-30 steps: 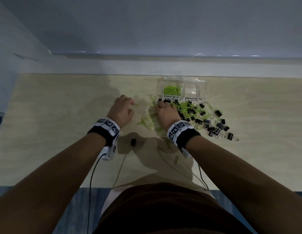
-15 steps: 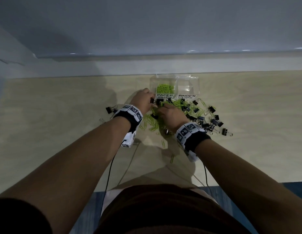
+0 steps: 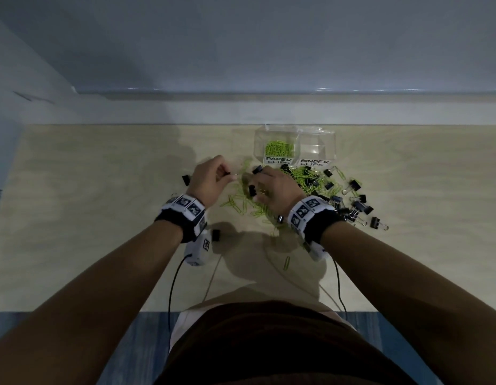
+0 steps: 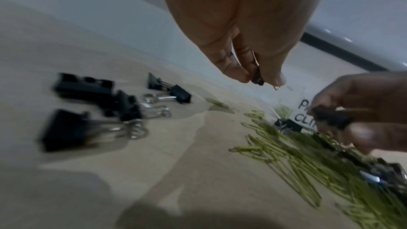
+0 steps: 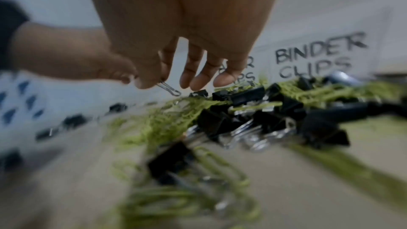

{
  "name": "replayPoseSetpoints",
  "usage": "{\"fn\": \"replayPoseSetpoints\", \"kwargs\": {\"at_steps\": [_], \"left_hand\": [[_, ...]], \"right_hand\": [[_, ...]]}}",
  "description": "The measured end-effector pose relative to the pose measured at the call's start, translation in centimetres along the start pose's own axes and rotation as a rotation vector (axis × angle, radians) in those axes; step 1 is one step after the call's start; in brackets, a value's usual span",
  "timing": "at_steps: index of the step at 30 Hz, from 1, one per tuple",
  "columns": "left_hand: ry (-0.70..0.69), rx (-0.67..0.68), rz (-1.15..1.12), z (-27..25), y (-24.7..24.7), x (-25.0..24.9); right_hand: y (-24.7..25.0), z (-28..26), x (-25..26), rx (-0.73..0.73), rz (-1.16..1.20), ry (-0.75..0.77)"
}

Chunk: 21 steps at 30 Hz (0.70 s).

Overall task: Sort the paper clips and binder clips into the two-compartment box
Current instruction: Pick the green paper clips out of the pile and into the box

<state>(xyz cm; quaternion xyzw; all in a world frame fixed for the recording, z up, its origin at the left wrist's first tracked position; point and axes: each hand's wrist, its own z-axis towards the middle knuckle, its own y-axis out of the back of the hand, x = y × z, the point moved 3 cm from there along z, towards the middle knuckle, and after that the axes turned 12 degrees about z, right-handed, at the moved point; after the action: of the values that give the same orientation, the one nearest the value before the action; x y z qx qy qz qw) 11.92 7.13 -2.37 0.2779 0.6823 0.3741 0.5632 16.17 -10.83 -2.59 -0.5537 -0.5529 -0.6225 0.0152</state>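
The clear two-compartment box (image 3: 316, 134) stands at the back, labelled PAPER CLIPS and BINDER CLIPS. Green paper clips (image 3: 278, 148) lie in its left compartment; the right one looks empty. A mixed pile of green paper clips (image 3: 248, 202) and black binder clips (image 3: 359, 202) spreads in front of it. My left hand (image 3: 227, 175) hovers left of the pile and pinches a small black binder clip (image 4: 257, 77). Over the pile's left part, my right hand (image 3: 257, 180) holds a black binder clip (image 4: 332, 117), its wire handle (image 5: 168, 88) pinched under the thumb.
Loose binder clips (image 4: 88, 111) lie on the wooden table (image 3: 102, 190) left of my left hand; another (image 3: 215, 234) sits near my left wrist. One stray paper clip (image 3: 287, 263) lies near the front edge. A wall ledge (image 3: 269, 109) runs behind the box. Cables hang from both wrists.
My left hand went from the table's left side to the pile by the box, then drew back left, now pinching a binder clip. The right hand stayed over the pile, lifting clips.
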Motion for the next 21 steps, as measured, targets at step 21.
{"fn": "replayPoseSetpoints", "kwargs": {"at_steps": [21], "left_hand": [[0.037,0.184,0.421,0.3,-2.1,1.7]], "right_hand": [[3.9,-6.2,-4.4,-0.293,-0.019,-0.179]]}}
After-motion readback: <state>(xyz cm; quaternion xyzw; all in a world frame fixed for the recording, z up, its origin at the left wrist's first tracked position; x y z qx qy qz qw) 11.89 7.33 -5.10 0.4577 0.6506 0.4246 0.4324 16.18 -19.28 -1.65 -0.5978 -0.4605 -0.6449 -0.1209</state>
